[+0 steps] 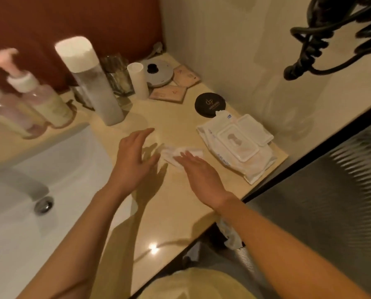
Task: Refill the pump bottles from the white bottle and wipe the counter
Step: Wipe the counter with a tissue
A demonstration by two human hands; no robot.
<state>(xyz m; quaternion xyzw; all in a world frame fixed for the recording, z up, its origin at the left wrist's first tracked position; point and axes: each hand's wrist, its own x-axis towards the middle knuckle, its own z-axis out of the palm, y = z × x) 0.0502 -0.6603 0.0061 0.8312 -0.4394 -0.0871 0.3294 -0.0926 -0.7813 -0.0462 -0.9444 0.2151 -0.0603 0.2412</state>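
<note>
Head view. Item: white bottle (93, 83), tall, with a frosted body and a broad white cap on, standing upright at the back of the counter (180, 203), just right of the pump bottles (44, 102). The pump bottles, two, pale pink with cream labels and white collars, are standing side by side at the sink's (61, 169) far edge, both showing blurred.

A crumpled white wipe (171, 155) is lying mid-counter. The left hand (134, 162) is hovering beside it, fingers spread and gripping nothing. The right hand (199, 171) is reaching flat, fingers straight and together, with the fingertips over the wipe's near edge; whether they touch it cannot be told.

Surface: glossy beige stone, reflecting a lamp. A pack of wipes (238, 147) is lying to the right, with a round black case (210, 104) just behind it. A cream wall (223, 39) is bordering the counter, and a coiled black cord (331, 33) is hanging at upper right.
</note>
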